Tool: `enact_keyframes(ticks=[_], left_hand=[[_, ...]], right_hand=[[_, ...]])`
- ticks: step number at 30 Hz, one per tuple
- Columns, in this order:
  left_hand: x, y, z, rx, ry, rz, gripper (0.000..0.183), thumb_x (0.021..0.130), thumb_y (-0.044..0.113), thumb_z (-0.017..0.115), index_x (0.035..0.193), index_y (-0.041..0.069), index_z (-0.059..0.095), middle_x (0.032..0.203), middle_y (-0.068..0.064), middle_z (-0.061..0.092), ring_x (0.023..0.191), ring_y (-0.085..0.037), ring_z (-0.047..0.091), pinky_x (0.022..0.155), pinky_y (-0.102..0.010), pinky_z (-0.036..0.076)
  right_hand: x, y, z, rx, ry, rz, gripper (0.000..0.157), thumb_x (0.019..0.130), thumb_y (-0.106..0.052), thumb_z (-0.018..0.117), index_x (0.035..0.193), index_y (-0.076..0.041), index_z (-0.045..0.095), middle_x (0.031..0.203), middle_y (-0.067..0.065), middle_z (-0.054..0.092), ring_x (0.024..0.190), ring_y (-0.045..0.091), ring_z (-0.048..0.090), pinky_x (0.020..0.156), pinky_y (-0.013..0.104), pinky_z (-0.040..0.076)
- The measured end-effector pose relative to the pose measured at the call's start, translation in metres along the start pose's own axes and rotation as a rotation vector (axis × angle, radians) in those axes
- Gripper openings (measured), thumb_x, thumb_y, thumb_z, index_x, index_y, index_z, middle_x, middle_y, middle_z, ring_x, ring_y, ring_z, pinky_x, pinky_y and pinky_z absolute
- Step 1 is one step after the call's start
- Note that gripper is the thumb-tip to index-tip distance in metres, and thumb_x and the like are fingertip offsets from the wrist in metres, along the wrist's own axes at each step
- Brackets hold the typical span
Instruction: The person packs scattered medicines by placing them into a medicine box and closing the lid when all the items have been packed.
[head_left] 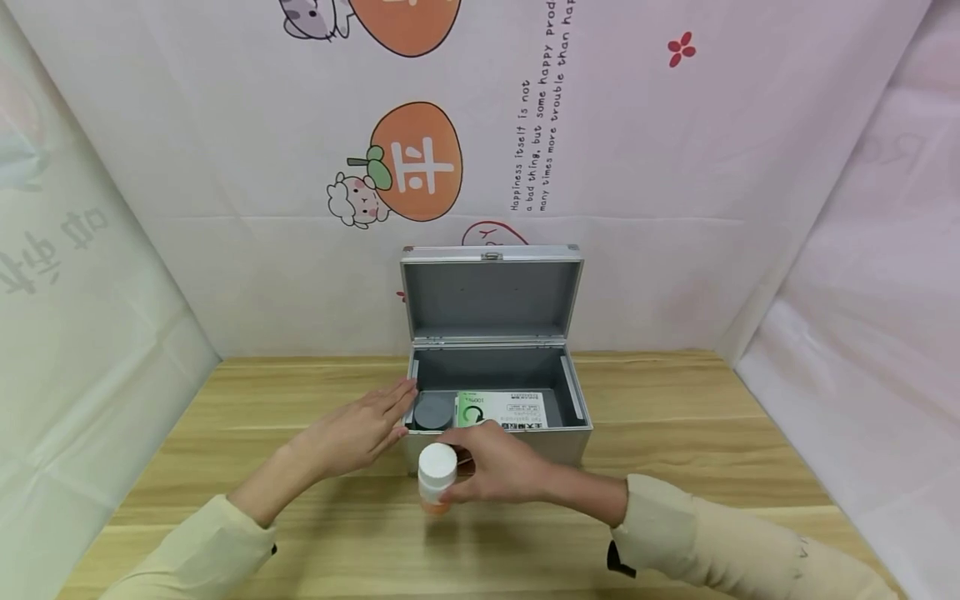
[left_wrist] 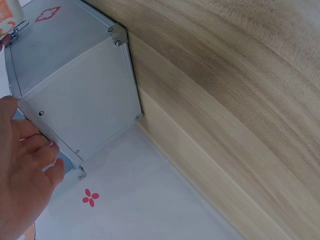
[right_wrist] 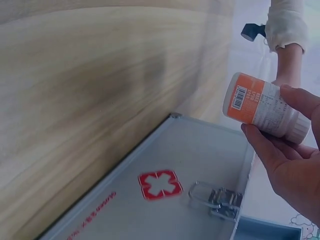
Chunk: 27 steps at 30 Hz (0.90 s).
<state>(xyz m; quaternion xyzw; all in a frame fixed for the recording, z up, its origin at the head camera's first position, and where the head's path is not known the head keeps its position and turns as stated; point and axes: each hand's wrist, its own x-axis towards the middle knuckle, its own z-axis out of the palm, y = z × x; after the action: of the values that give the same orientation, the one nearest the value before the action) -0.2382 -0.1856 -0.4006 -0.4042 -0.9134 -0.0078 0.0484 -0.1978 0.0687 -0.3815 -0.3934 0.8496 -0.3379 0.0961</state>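
Note:
My right hand (head_left: pixel 498 462) pinches a white-capped pill bottle (head_left: pixel 437 468) with an orange and white label, held up just in front of the metal first-aid box (head_left: pixel 577 437). In the right wrist view the bottle (right_wrist: pixel 260 102) lies tilted between thumb and fingers, its barcode showing. My left hand (head_left: pixel 363 429) rests against the box's left side, fingers fairly straight at the rim, as the left wrist view also shows. Inside the box lie a green and white medicine carton (head_left: pixel 510 408) and a grey round-topped container (head_left: pixel 433 412).
The box's lid (head_left: pixel 491 300) stands raised at the back, near the printed cloth wall (head_left: pixel 622 167). A metal latch (right_wrist: pixel 222 200) and a red cross emblem (right_wrist: pixel 160 185) are on the box front. Wooden tabletop (head_left: pixel 667 433) extends on both sides.

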Motion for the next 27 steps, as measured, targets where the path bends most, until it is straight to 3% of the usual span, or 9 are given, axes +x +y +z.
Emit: enact_keyframes(ticks=[27], left_hand=[[0.0, 0.001, -0.001, 0.015, -0.004, -0.002, 0.057, 0.108, 0.032, 0.043, 0.15, -0.005, 0.037, 0.159, -0.023, 0.034, 0.148, -0.037, 0.035, 0.118, -0.05, 0.036]], right_hand=[[-0.021, -0.001, -0.034, 0.003, 0.059, 0.017, 0.036, 0.075, -0.01, 0.086, 0.107, -0.007, 0.069, 0.097, 0.0, 0.074, 0.084, 0.001, 0.065, 0.073, 0.015, 0.057]])
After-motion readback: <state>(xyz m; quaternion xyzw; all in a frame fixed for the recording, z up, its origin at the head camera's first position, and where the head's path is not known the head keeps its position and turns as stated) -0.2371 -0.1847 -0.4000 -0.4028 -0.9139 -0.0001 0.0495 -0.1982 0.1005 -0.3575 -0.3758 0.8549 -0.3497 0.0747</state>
